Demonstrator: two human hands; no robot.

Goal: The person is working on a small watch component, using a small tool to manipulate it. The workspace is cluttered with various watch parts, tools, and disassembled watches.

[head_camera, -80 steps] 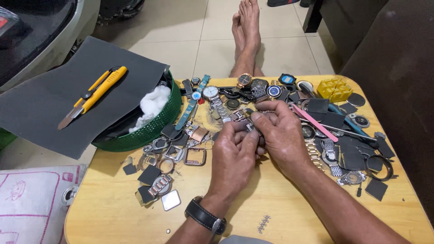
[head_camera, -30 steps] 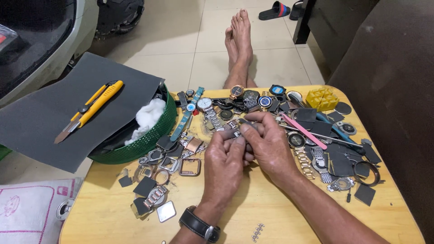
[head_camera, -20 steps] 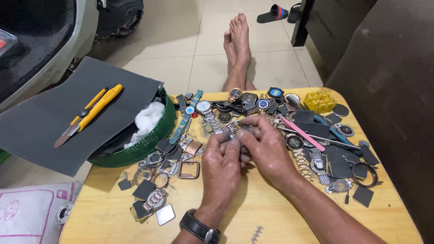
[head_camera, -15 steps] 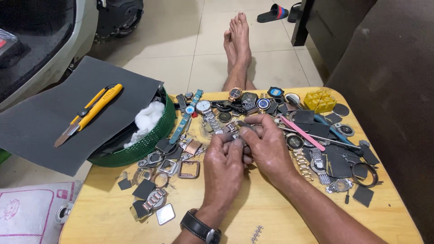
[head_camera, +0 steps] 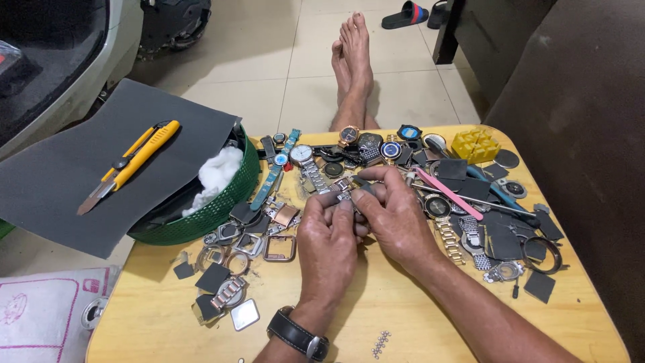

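Note:
Both hands meet over the middle of a small wooden table (head_camera: pixel 154 309). My left hand (head_camera: pixel 327 236), with a black watch on its wrist, pinches a small silver metal watch part (head_camera: pixel 344 191) between thumb and fingers. My right hand (head_camera: pixel 396 215) grips the same part from the right side. The piece is mostly hidden by my fingers. Watch cases, faces, straps and dark square pieces lie scattered all around my hands.
A green basket (head_camera: pixel 222 205) with white cotton (head_camera: pixel 216 173) stands at the left, covered by a dark grey sheet (head_camera: pixel 74 168) bearing a yellow utility knife (head_camera: pixel 131 165). A yellow block (head_camera: pixel 476 143) and pink tool (head_camera: pixel 447 193) lie right. My bare feet (head_camera: pixel 353 50) stretch beyond the table.
My hands have stayed together on the small metal part, with only slight finger movement. The view has shifted a little.

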